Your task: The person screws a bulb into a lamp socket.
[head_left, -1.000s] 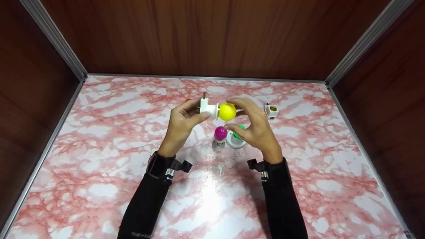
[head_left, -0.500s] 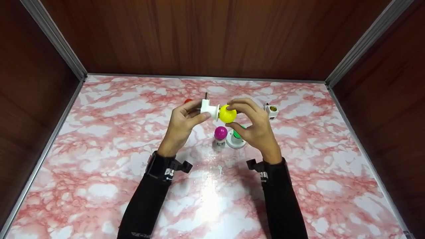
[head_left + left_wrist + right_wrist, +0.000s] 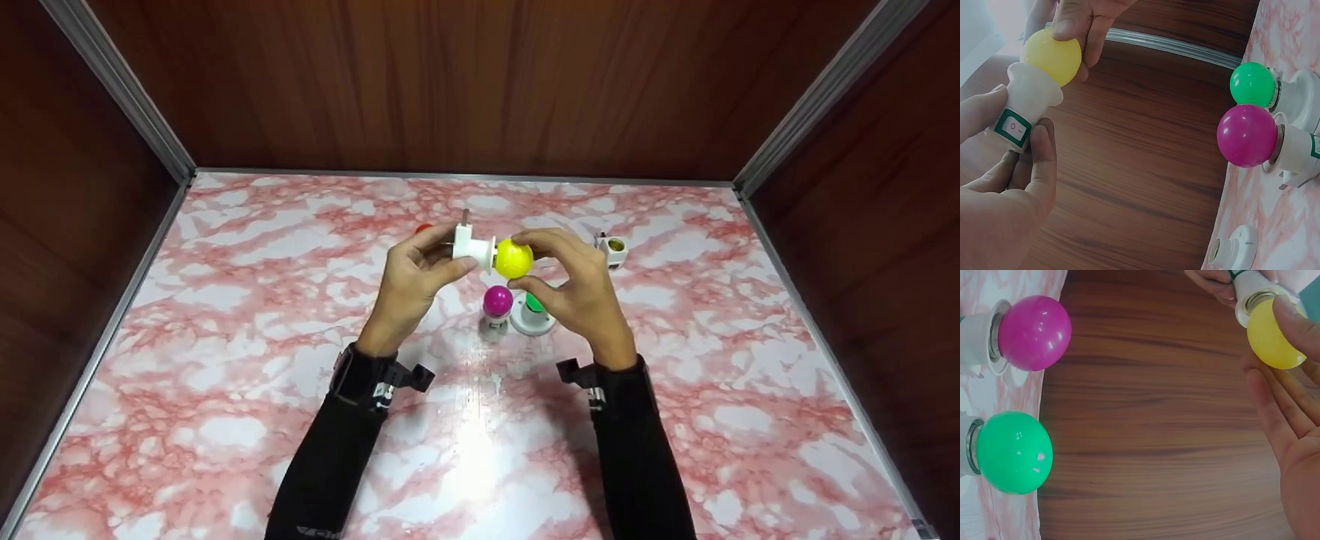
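Note:
In the head view my left hand (image 3: 405, 281) grips a white plug-in lamp socket (image 3: 474, 251), its metal prongs pointing away. The left wrist view shows a green-framed rocker switch (image 3: 1013, 128) on its side. My right hand (image 3: 581, 289) pinches a yellow light bulb (image 3: 514, 259) between thumb and fingers. The bulb's base sits at the socket's mouth; some metal thread (image 3: 1258, 299) shows in the right wrist view. Below the hands stand a magenta bulb (image 3: 498, 301) in a switched socket and a green bulb (image 3: 535, 303) in a round white holder, partly hidden by my right hand.
A white square socket (image 3: 613, 250) with a brass-coloured opening stands at the back right. Behind my left hand peeks something red (image 3: 424, 227). A round white holder (image 3: 1241, 247) shows in the left wrist view. Wood-grain walls (image 3: 480, 90) enclose the marbled table (image 3: 225, 360).
My right hand was spread around the yellow bulb; its fingers and thumb have closed onto it. The left hand and socket have barely moved.

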Available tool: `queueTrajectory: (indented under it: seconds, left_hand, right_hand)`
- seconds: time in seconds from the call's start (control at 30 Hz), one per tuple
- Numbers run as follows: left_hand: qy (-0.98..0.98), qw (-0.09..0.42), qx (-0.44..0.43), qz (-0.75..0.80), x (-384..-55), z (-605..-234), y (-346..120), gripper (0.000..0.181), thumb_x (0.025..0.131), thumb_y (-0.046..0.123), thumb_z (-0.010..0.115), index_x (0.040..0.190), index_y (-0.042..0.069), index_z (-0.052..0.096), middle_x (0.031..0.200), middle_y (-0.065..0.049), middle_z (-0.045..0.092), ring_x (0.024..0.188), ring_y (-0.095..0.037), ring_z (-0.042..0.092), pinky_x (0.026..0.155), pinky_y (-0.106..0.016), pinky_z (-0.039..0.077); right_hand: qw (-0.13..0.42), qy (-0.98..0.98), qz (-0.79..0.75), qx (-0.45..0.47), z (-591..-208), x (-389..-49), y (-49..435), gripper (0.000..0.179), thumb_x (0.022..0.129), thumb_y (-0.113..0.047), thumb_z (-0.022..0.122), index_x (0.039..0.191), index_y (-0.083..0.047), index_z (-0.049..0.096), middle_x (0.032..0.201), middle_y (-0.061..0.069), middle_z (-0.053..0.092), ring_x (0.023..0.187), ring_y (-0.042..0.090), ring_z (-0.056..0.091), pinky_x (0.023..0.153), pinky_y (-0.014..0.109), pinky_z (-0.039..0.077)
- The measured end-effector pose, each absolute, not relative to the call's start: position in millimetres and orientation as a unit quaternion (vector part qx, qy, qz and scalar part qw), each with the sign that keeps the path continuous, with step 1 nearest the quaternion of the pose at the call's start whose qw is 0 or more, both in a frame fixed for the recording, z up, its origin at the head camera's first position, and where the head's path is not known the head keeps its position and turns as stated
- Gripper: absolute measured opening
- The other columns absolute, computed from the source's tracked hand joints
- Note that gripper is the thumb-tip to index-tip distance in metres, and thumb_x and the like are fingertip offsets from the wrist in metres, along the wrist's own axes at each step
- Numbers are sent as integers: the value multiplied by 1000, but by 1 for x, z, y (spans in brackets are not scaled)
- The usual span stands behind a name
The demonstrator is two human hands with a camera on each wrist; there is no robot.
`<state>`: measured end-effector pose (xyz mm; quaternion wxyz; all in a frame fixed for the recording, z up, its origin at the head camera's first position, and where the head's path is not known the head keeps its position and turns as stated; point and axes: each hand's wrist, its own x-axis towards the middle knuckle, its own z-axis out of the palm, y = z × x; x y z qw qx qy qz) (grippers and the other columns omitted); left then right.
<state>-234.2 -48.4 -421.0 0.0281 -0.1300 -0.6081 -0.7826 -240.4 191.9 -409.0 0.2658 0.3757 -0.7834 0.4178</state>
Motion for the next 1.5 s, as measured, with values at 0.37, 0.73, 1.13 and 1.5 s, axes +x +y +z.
queueTrajectory:
  seconds: [0.37, 0.73, 1.13, 1.5]
  left_hand:
    - [-617, 61, -166, -766, -234, -422, -48, 56, 89, -8, 78, 142, -6, 63, 131, -23, 69, 108, -17, 70, 102, -22, 62]
    - [-621, 74, -171, -761, -233, -420, -47, 56, 87, -10, 79, 141, -6, 64, 131, -23, 71, 107, -17, 72, 101, -24, 63]
    - [-594, 21, -124, -795, -232, -420, -49, 47, 93, -1, 75, 138, -7, 64, 127, -17, 72, 106, -17, 73, 96, -24, 64]
    - [-594, 19, -132, -793, -232, -420, -48, 49, 93, -2, 75, 140, -7, 63, 128, -15, 71, 108, -18, 72, 98, -24, 63]
  right_hand:
    - [241, -793, 413, 376, -409, -242, 193, 51, 85, -11, 88, 129, 6, 70, 116, 17, 80, 96, 27, 79, 93, 22, 64]
    - [221, -807, 412, 362, -410, -241, 195, 48, 89, -7, 83, 133, 4, 69, 113, 15, 81, 93, 24, 78, 86, 39, 68]
    - [303, -761, 412, 400, -407, -239, 187, 45, 84, -8, 89, 125, -5, 72, 129, 18, 71, 116, 28, 71, 106, 20, 57]
    - [310, -758, 423, 388, -404, -238, 186, 37, 85, -9, 89, 119, -3, 75, 120, 18, 72, 111, 26, 71, 101, 19, 59]
